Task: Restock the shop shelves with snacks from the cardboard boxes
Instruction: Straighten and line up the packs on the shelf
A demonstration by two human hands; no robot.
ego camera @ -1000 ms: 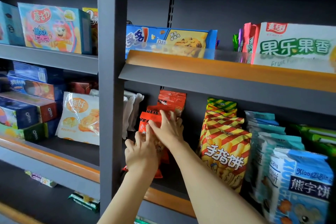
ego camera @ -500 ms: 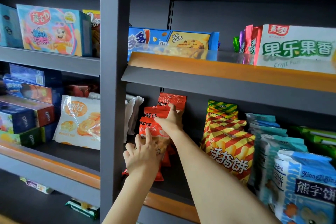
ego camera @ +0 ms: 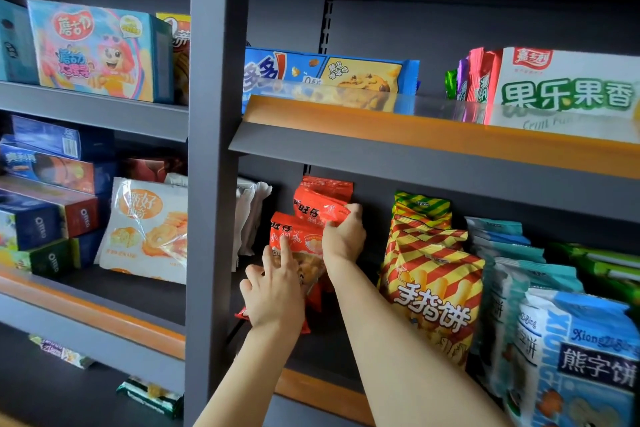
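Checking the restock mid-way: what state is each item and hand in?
Rear red snack bag: upright, gripped by right hand.
Front red snack bag: upright, left hand fingers pressing it.
Striped finger-biscuit bags: standing, untouched.
Blue bear-biscuit bags: standing in a row.
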